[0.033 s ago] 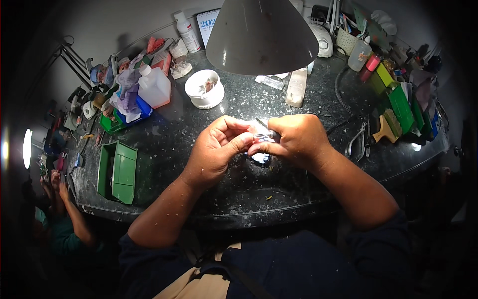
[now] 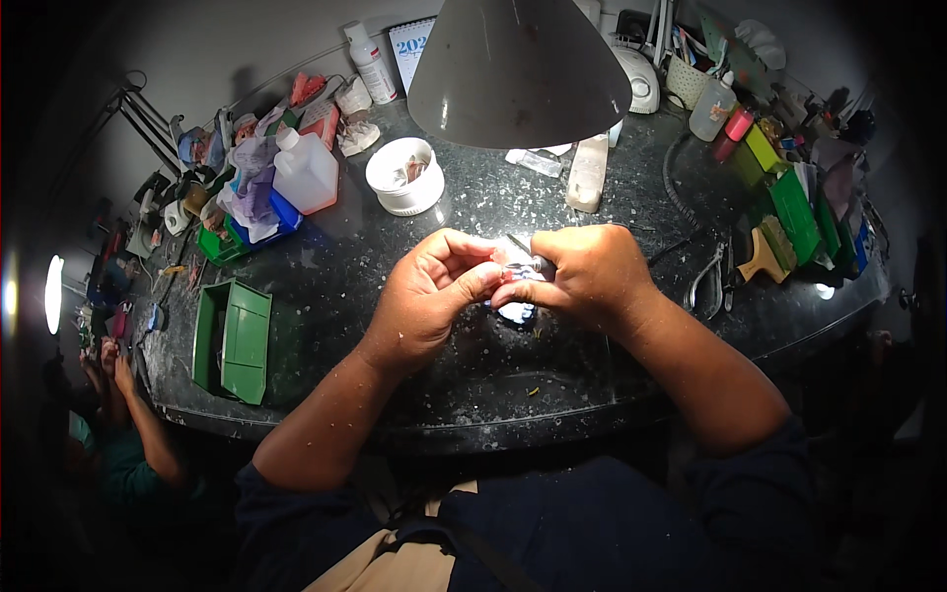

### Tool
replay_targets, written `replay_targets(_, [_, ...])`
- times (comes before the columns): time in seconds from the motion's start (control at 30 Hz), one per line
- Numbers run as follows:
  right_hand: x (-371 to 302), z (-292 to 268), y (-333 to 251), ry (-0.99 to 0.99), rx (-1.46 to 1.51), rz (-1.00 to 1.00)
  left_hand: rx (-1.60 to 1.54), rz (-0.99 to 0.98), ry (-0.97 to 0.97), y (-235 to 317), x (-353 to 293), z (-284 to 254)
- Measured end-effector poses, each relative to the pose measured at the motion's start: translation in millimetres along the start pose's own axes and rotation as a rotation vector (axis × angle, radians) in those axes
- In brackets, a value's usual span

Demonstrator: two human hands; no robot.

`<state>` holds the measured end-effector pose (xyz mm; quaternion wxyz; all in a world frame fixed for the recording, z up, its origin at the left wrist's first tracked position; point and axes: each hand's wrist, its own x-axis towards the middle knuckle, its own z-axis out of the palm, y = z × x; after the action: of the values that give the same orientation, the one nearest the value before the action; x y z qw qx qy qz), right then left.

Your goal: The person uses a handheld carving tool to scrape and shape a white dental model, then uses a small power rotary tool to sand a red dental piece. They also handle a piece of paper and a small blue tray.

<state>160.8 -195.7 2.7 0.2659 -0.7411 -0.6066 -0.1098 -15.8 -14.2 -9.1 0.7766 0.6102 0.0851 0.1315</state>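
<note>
A dark, speckled workbench (image 2: 326,271) spreads across the whole view, and a big grey lampshade (image 2: 518,84) hangs over its far middle. The person's two forearms reach in from the lower edge, and the hands meet over the bench, just on the near side of the shade. The right hand (image 2: 597,276) is curled firmly round a slim dark tool, its thumb stretched toward the left; the left hand (image 2: 424,296) is clamped in a pinch, thumb against fingers. To the left of the hands, a green bin (image 2: 246,345) sits on the bench, with a translucent jug (image 2: 308,176) beyond it holding a little pinkish liquid. Next comes a white round pot (image 2: 407,202), near the jug, then a long pale block (image 2: 588,170) beyond the hands, and a wooden-handled brush (image 2: 760,259) over at the right. Smaller than these is the slim dark tool (image 2: 542,266), mostly hidden by the right hand. Smallest of all, a small pinkish piece (image 2: 503,258) lies between the two hands at the left fingertips, its outline partly lost in the glare.
</note>
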Motion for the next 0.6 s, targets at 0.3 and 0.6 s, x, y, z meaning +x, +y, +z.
replay_targets(0.3, [-0.6,2.3,-0.8,-0.019,0.004,0.017,0.013,0.017,0.001,-2.3,0.9,-0.6])
replay_targets(0.6, [-1.8,1.6,-1.3,-0.019,-0.004,0.011,0.031,0.003,0.011,-0.3,-0.2,1.0])
